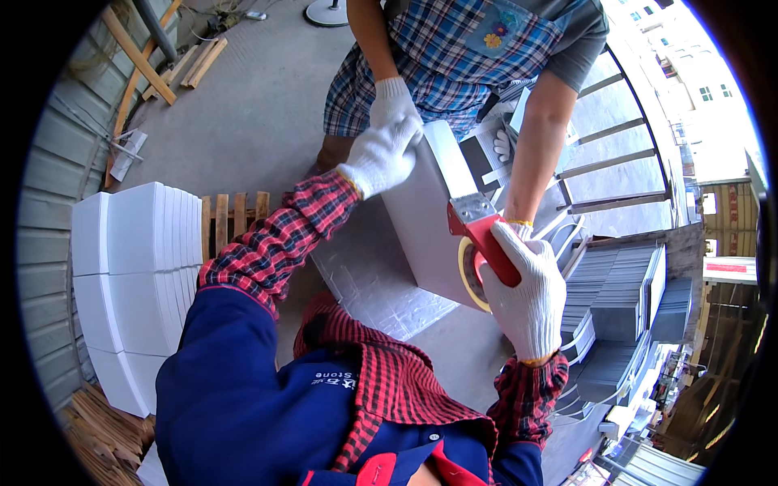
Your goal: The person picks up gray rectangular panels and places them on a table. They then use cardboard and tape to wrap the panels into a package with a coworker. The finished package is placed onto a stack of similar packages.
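Observation:
A long white rectangular block (421,219) stands on its narrow side between me and a co-worker. My right hand (531,296), in a white knit glove, is closed round the handle of a red tape dispenser (496,253). The dispenser's metal plate touches the block's top at the right end, and its tape roll (468,271) hangs against the near face. My left hand (377,159), also gloved, has its fingers bent over the block's far left upper corner. The co-worker's gloved hand (394,101) is right beside it. Their other hand is mostly hidden behind my right.
Stacked white slabs (134,267) stand at the left by a wooden pallet (235,212). Bundled grey panels (620,292) lie at the right, near a metal rack (612,166). A grey, scuffed sheet (389,304) lies under the block. Loose planks (203,65) lie at the far left.

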A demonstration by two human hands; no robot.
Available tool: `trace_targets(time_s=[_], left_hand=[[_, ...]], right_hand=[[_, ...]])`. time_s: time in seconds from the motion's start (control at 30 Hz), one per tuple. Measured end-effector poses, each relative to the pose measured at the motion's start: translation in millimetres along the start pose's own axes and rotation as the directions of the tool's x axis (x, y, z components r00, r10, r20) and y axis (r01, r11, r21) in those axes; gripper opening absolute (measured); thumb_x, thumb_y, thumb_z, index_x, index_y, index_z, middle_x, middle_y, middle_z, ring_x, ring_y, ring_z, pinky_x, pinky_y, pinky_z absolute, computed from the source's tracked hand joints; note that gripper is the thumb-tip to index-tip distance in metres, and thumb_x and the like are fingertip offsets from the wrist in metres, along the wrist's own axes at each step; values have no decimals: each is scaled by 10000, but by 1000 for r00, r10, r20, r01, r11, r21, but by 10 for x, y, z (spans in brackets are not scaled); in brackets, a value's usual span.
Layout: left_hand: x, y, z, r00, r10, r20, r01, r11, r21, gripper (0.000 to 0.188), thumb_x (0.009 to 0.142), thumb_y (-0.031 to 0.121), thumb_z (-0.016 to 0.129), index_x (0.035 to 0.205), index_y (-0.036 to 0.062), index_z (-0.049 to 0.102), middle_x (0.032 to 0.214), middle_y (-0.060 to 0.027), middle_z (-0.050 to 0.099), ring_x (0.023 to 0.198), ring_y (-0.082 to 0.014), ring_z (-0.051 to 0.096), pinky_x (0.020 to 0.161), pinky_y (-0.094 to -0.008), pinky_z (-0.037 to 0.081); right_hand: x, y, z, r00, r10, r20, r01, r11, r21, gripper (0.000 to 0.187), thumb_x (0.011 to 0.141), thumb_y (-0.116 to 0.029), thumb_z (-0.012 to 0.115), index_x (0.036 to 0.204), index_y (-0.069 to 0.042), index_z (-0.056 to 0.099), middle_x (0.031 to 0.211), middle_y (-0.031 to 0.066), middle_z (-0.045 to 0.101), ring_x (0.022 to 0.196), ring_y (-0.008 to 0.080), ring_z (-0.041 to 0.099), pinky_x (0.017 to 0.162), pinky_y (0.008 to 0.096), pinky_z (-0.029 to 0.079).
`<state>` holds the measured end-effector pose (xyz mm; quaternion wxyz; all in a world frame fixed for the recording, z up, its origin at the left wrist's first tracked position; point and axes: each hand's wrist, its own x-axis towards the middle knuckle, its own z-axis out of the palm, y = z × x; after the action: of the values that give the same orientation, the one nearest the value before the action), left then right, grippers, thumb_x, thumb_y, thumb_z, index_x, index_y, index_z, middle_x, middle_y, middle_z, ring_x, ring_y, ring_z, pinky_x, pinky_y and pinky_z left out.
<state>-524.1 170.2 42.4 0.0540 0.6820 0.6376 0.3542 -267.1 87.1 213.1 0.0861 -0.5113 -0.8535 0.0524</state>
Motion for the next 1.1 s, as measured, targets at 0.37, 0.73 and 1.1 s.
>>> trace_targets(time_s=[0.37,0.73,1.1], left_hand=[[-304,591,-827,877,477,49,-479,877,37,568,721,132,807,1250,97,602,1220,-127,635,1158,-338,598,1036,-459,461],[-203,1404,200,599,632,492,-716,698,-25,819,703,56,839,1420,158,458,1379,-173,510,1252,-377,517,1080,-474,436],[-646,1824,79,629,434,645,-541,840,-38,1032,673,563,780,1528,187,341,1598,-165,247,1490,-393,165,1208,-570,114]], right_hand=[[-1250,489,-152,995,81,-53,-77,995,61,479,731,-126,778,1200,-149,684,1014,177,638,842,329,688,684,377,569],[-2342,1140,7,988,143,-60,-132,978,161,567,655,-67,772,1207,-159,681,1047,167,614,878,330,671,725,378,565],[-2305,1219,328,989,126,81,-131,989,66,473,720,-103,729,1177,-185,640,1007,176,606,848,346,659,673,414,551]])
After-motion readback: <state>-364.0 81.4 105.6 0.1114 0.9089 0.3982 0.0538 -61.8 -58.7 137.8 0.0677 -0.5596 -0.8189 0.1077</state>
